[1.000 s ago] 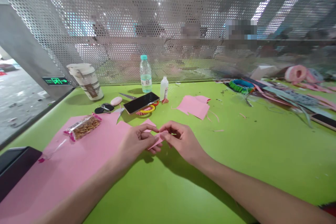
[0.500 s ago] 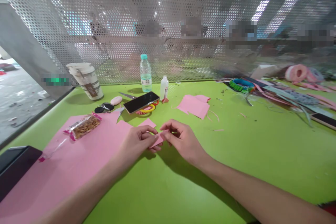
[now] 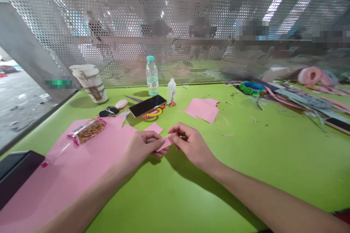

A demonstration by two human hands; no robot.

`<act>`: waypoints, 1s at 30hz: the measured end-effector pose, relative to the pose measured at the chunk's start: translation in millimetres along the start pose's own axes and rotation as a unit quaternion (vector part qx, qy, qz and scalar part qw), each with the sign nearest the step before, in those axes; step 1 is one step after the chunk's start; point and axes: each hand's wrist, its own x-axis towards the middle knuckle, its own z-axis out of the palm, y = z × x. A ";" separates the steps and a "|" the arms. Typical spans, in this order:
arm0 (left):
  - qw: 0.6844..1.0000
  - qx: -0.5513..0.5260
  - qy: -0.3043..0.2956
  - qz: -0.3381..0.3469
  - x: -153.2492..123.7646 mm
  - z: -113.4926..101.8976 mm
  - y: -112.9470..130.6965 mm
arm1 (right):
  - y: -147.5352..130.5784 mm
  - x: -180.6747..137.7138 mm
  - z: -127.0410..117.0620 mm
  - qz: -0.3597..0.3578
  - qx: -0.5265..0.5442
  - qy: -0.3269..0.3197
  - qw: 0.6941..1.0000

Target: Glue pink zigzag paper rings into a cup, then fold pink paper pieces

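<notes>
Both my hands meet over the green table (image 3: 246, 160) and pinch one small pink paper piece (image 3: 164, 142). My left hand (image 3: 142, 147) grips its left end with the fingers curled closed. My right hand (image 3: 190, 145) pinches its right end between thumb and fingertips. A second small pink square (image 3: 154, 128) lies flat just behind my left hand. A large pink sheet (image 3: 68, 167) covers the table at my left, under my left forearm.
On the sheet lies a clear packet of nuts (image 3: 87, 131). Behind it stand a paper cup (image 3: 91, 83), a water bottle (image 3: 152, 76), a small glue bottle (image 3: 171, 91), scissors (image 3: 132, 99) and a phone (image 3: 147, 106). Pink offcuts (image 3: 201, 109) and craft clutter (image 3: 295, 98) lie to the right. A perforated metal screen (image 3: 175, 25) closes the far edge.
Both hands stay pinched on the small pink piece, which has shifted slightly. The fingers have changed their grip a little. Nothing else on the table has moved.
</notes>
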 end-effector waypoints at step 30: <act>1.000 0.014 0.017 -0.005 -1.3 -0.4 0.5 | 0.5 2.2 -1.1 0.004 0.001 0.009 1.000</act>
